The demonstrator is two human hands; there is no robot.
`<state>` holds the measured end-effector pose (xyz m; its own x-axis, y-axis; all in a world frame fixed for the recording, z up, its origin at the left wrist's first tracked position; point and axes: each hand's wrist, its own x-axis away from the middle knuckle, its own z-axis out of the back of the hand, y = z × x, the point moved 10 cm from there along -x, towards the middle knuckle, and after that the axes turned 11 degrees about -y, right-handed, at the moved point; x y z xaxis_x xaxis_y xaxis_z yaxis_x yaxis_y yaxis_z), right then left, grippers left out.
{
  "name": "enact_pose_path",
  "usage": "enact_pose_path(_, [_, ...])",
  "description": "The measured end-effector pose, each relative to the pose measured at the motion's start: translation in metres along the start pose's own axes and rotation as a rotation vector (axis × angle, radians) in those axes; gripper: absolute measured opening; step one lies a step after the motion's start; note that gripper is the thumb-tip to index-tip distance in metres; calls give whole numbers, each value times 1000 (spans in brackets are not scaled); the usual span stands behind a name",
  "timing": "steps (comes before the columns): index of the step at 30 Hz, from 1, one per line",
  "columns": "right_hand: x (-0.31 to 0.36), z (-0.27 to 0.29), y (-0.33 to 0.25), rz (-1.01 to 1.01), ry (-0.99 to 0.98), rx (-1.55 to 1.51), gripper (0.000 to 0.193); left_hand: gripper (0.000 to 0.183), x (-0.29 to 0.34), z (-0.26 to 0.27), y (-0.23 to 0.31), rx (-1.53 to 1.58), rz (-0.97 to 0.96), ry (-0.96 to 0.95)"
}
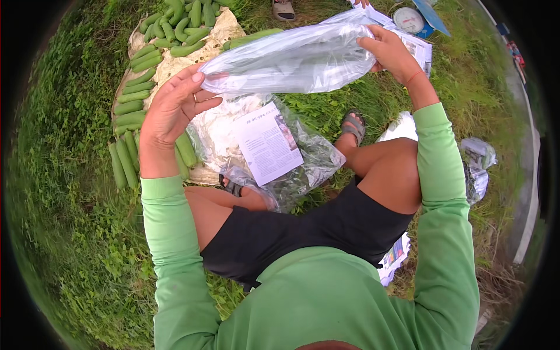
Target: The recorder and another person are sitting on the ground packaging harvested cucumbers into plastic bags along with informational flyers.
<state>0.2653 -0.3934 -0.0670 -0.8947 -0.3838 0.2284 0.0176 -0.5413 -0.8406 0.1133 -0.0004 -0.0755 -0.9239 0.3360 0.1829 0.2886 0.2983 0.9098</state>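
A clear plastic bag [291, 55] hangs stretched crosswise between your two raised hands, out in front of your body and above the grass. Your left hand [181, 102] pinches its left end between thumb and forefinger, the palm turned inward and the remaining fingers loosely curled and spread apart. Your right hand [392, 52] grasps the opposite end, thumb against fingers, the wrist bent inward and ringed by a thin red cord [415, 76]. Both arms reach forward, your right hand farther out than your left, in long green sleeves [446, 175].

Below the bag, a printed page [269, 143] lies at a slant on a crumpled plastic sheet [324, 154] spread on the ground between your sandaled feet. Your knees are parted in black shorts [309, 224].

To your left, long green cucumbers [131, 108] line the edge of a pale cloth [224, 29], with more heaped at its far end. Beyond your right hand stands a scale with a round white dial [408, 20], near scattered papers [427, 55]. At the top edge, another person's sandaled foot [284, 10] shows. A plastic bundle [478, 163] rests on the grass to your right.
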Motion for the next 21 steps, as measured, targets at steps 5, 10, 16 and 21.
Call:
enact_pose_path(5, [-1, -3, -4, 9, -20, 113, 49, 28, 2, 18, -7, -477, 130, 215])
enact_pose_path(10, [-5, 3, -7, 196, 172, 927, 40, 29, -10, 42, -7, -953, 367, 566])
enact_pose_path(16, [-17, -30, 4, 21, -44, 966, 45, 43, -21, 83, -30, -1233, 213, 528])
enact_pose_path(21, [1, -31, 12, -60, -78, 939, 57, 63, -24, 22, -56, -546, 127, 398])
